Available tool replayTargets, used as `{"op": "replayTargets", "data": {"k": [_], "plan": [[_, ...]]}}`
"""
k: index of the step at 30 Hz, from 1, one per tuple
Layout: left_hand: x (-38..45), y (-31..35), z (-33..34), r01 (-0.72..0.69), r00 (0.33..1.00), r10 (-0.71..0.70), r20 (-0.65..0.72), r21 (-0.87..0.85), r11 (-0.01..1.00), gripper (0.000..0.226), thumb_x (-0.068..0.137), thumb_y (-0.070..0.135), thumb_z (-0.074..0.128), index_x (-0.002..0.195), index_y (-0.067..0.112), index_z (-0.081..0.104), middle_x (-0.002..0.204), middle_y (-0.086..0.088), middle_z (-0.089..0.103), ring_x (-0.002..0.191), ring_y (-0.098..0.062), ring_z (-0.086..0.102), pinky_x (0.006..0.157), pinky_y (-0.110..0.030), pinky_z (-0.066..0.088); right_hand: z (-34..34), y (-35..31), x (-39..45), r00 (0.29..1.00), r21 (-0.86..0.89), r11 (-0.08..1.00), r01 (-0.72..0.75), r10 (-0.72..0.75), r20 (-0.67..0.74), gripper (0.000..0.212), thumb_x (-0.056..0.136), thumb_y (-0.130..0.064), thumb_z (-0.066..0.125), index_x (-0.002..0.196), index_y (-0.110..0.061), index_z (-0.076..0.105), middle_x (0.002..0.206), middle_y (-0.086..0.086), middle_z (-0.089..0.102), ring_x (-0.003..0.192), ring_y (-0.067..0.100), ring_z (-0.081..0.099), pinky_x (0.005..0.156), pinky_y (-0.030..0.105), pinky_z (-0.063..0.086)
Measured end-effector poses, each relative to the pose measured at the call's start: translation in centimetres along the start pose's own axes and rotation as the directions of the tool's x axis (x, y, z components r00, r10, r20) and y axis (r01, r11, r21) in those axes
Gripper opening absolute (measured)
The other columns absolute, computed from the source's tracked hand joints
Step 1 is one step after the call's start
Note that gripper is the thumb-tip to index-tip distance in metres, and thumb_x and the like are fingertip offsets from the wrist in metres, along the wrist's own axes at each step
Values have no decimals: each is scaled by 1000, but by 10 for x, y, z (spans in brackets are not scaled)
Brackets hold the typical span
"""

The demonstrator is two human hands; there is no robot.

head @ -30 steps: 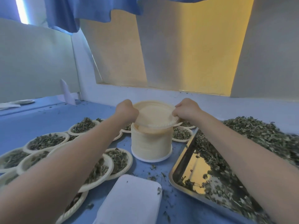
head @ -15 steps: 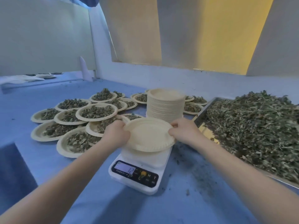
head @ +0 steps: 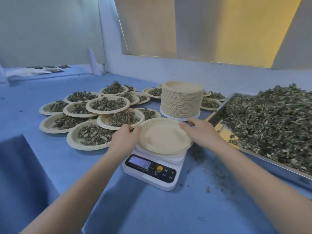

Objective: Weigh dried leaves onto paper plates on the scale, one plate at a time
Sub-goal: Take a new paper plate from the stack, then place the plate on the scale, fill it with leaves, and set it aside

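While resting flat on the white scale [head: 152, 169] near the middle of the blue worktop [head: 42, 174], an empty paper plate [head: 164, 136], pinched at its left rim by the left hand [head: 125, 138] and at its right rim by the right hand [head: 199, 130], each grip closed lightly on the plate's edge. On the scale's lit display [head: 139, 162], a reading that looks like 12, digits blurred. Just beyond the plate, toward the far wall, a tall stack of empty plates [head: 182, 100] on a white base. Left of the stack and the scale, many filled plates [head: 108, 105] of dried leaves, overlapping and partly piled on one another; a few more behind and right of the stack. To the right, a metal tray [head: 217, 114] heaped with loose dried leaves [head: 273, 122], a bare shiny patch at its near-left corner. Scattered leaf crumbs [head: 217, 176] on the worktop between scale and tray. Far left, some more plates, too small to make out.
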State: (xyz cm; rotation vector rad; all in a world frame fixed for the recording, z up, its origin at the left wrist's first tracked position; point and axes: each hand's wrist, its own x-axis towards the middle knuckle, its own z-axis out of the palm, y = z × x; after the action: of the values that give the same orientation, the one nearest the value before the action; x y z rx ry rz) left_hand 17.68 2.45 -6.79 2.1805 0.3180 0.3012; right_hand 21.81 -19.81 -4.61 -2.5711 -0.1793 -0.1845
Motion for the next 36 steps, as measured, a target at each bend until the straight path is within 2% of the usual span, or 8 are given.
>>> {"op": "replayTargets", "data": {"k": [4, 10, 17, 20, 22, 25, 29, 36], "plan": [[-3, -18, 5, 48, 992, -86, -92, -355, 934, 38, 93, 43, 44, 86, 11, 64, 80, -3, 67, 67, -14, 61, 77, -37, 50, 2, 6, -4, 998, 191, 981, 16, -3, -67, 53, 93, -60, 35, 120, -23, 61, 121, -3, 62, 102, 15, 52, 79, 31, 36], [-11, -29, 5, 34, 988, -101, -114, -484, 875, 45, 95, 43, 44, 78, 11, 71, 68, 2, 71, 64, -11, 65, 68, -29, 48, 8, 12, -10, 994, 204, 977, 57, -36, -105, 48, 90, -67, 32, 116, -39, 62, 119, -14, 61, 114, 12, 51, 88, 31, 37], [-18, -33, 2, -6, 994, -43, -100, -445, 895, 42, 95, 41, 46, 81, 9, 71, 76, 1, 71, 74, -13, 65, 72, -27, 49, 6, 13, -12, 998, 229, 973, 42, -28, -65, 50, 88, -68, 33, 116, -38, 62, 113, -16, 59, 106, 8, 49, 84, 31, 36], [-25, -28, 4, -186, 960, 130, -249, -215, 959, 21, 90, 32, 55, 79, 17, 64, 81, 9, 64, 74, 2, 56, 70, -22, 44, 6, 11, -13, 997, 195, 980, 46, -34, -68, 47, 90, -66, 34, 116, -38, 61, 104, -16, 56, 108, 10, 49, 84, 31, 35], [-29, -22, 5, -305, 899, 260, -352, -77, 949, 2, 87, 24, 60, 88, 23, 59, 88, 7, 61, 86, -5, 55, 78, -28, 46, 4, 9, -13, 998, 198, 980, 37, -26, -58, 49, 89, -67, 35, 119, -37, 59, 103, -17, 54, 117, 13, 48, 87, 32, 35], [-30, -18, 8, -246, 933, 185, -308, -173, 954, 16, 86, 25, 61, 101, 19, 58, 95, 6, 61, 85, -8, 56, 75, -24, 46, -3, 6, -16, 997, 210, 978, -10, -6, 78, 82, 71, -81, 45, 139, -33, 41, 132, -8, 49, 133, 20, 36, 104, 41, 34], [-31, -23, 8, -135, 977, 78, -201, -288, 948, 21, 88, 32, 60, 104, 19, 59, 97, 10, 62, 84, -1, 58, 66, -15, 39, -15, -1, -25, 944, -8, 997, 80, -73, 323, 139, 37, -92, 61, 150, -35, 2, 159, -7, 5, 146, 21, 4, 116, 52, 13], [-34, -24, 5, -94, 986, 39, -161, -351, 932, 17, 90, 37, 53, 99, 24, 58, 96, 12, 62, 90, -9, 60, 65, -20, 40, -9, -9, -35, 901, -271, 933, 237, -107, 420, 143, 41, -79, 73, 147, -40, -16, 156, -3, -23, 144, 20, -21, 117, 51, -4]]}}
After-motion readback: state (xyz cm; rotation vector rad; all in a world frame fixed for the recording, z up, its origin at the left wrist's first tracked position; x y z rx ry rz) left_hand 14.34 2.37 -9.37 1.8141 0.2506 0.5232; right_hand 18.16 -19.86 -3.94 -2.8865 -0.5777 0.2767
